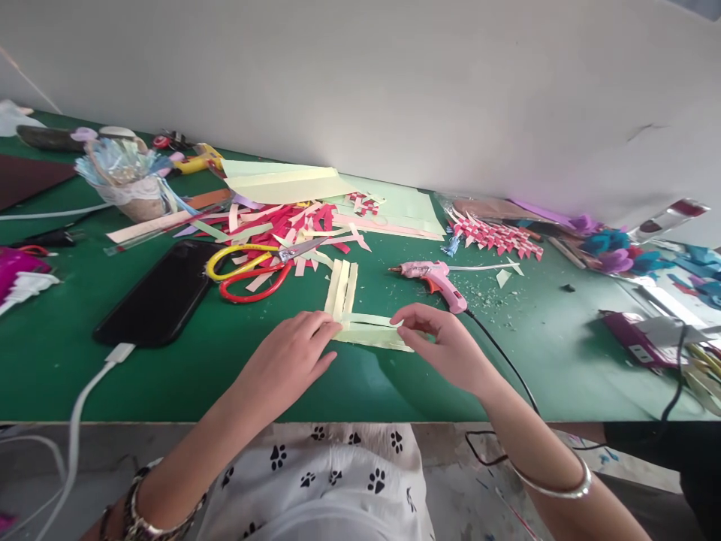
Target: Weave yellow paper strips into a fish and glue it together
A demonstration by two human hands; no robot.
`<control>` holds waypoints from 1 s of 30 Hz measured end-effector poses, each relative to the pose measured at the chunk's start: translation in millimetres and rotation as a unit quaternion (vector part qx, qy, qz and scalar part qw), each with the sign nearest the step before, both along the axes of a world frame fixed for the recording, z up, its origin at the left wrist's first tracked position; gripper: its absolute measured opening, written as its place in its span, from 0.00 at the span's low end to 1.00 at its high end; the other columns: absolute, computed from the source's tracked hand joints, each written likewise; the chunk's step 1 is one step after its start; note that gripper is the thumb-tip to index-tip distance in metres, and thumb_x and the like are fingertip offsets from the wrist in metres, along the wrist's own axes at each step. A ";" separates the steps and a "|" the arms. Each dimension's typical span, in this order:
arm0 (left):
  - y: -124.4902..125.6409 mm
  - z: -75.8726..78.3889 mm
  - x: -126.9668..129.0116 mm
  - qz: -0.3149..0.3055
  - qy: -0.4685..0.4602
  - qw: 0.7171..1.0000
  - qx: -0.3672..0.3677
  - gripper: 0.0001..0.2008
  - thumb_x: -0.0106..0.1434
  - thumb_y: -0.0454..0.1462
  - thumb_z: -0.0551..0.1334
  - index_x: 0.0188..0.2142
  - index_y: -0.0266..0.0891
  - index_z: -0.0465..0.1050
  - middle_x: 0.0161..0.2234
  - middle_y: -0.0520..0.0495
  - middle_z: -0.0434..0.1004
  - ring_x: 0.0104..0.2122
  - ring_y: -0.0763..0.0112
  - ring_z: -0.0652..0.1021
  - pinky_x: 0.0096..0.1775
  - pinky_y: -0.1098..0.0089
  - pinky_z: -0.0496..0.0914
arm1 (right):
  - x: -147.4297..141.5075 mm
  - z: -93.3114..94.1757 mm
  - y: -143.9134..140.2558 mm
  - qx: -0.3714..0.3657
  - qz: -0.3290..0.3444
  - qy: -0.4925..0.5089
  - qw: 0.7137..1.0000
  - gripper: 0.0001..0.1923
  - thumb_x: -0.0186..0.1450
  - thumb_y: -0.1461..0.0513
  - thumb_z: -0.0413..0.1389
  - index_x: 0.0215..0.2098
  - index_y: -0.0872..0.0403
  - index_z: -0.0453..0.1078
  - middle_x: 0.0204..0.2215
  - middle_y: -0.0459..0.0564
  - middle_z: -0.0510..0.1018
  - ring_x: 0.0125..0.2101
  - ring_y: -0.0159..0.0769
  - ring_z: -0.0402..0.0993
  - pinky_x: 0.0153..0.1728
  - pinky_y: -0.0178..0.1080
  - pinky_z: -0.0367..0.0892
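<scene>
Pale yellow and green paper strips (341,289) cross in an L shape on the table in front of me. My left hand (298,349) presses its bunched fingertips on the corner where they meet, thumb held apart. A narrow pale green strip (369,320) runs sideways from that corner, its right end pinched between the thumb and fingers of my right hand (442,338). Below it lies a wider pale green strip (375,338). Just beyond my right hand, a pink hot glue gun (436,282) rests on its side with a glue stick at its back.
Yellow-and-red-handled scissors (251,270) and a charging phone (161,297) lie left. Behind are red and pink paper scraps (287,225), green sheets (394,201) and a woven red-pink piece (499,237). A purple device (639,338) sits right. The glue gun's black cord (504,361) crosses the table edge.
</scene>
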State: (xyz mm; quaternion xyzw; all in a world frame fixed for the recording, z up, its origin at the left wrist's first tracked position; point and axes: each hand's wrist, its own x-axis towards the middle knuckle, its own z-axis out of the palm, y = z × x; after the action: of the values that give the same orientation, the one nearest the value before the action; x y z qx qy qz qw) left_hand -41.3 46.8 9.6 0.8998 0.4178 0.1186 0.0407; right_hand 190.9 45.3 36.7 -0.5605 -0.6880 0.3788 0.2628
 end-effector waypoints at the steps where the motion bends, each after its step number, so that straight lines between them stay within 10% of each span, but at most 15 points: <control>1: -0.6 -2.0 -1.5 0.000 0.002 1.000 0.006 0.11 0.64 0.35 0.52 0.45 0.36 0.66 0.44 0.42 0.70 0.40 0.61 0.72 0.39 0.62 0.69 | 1.7 -2.0 -1.6 0.001 -0.005 -0.006 1.000 0.07 0.61 0.60 0.49 0.35 0.52 0.67 0.23 0.43 0.66 0.24 0.29 0.61 0.25 0.32 0.58; 17: -4.4 -9.8 -5.8 -0.004 -0.029 0.998 0.052 0.12 0.65 0.35 0.50 0.44 0.38 0.68 0.42 0.44 0.72 0.40 0.63 0.74 0.40 0.61 0.69 | 4.3 -27.4 -21.6 0.094 -0.070 -0.158 0.980 0.08 0.63 0.61 0.47 0.38 0.52 0.65 0.17 0.39 0.61 0.17 0.26 0.54 0.20 0.29 0.53; 30: -3.7 -12.4 -5.5 -0.010 -0.042 0.997 0.064 0.11 0.65 0.34 0.50 0.43 0.36 0.68 0.42 0.44 0.72 0.39 0.64 0.74 0.39 0.63 0.70 | -5.0 -45.4 -25.0 0.340 -0.059 -0.351 0.870 0.09 0.66 0.66 0.45 0.34 0.55 0.67 0.13 0.39 0.66 0.16 0.28 0.55 0.25 0.31 0.52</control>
State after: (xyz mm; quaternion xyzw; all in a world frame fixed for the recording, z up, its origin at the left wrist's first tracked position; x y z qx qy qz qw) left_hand -46.8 43.1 -2.8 0.8991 0.3980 0.1825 0.0021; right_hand 186.0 20.3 -8.7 -0.5721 -0.7868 -0.1168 0.2001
